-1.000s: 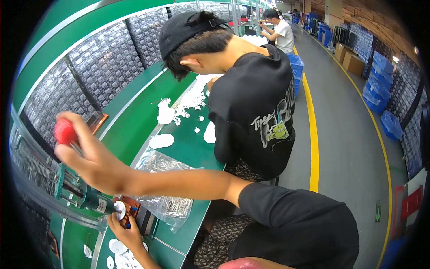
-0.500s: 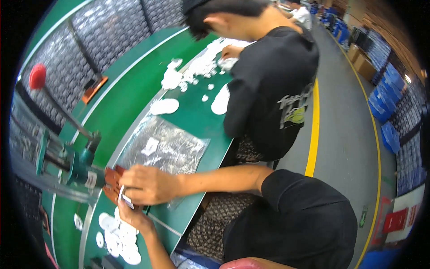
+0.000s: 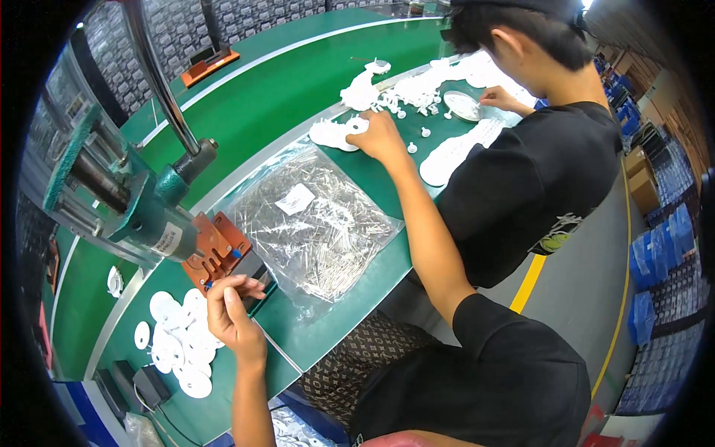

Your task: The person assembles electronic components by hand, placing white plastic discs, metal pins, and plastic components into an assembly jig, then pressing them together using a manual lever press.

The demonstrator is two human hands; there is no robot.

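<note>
At the upper centre of the frame, the right hand (image 3: 381, 139) touches a white disc (image 3: 357, 125) on a small pile (image 3: 326, 135) (whether it grips, I cannot tell). Lower left, the left hand (image 3: 237, 319), loosely curled and released, hovers beside an orange fixture (image 3: 214, 252).

The person is wearing a plain black top (image 3: 477, 395), its dark cloth creasing softly across the body. The short right sleeve (image 3: 497, 328) is hanging loose and wide, its hem leaving the right forearm (image 3: 428, 231) bare. The left forearm (image 3: 253, 402) is also showing bare. Patterned legwear (image 3: 369, 357) is covering the lap, small pale motifs repeating over a dark brownish ground. The left hand (image 3: 237, 324) and right hand (image 3: 377, 136) are going ungloved.
</note>
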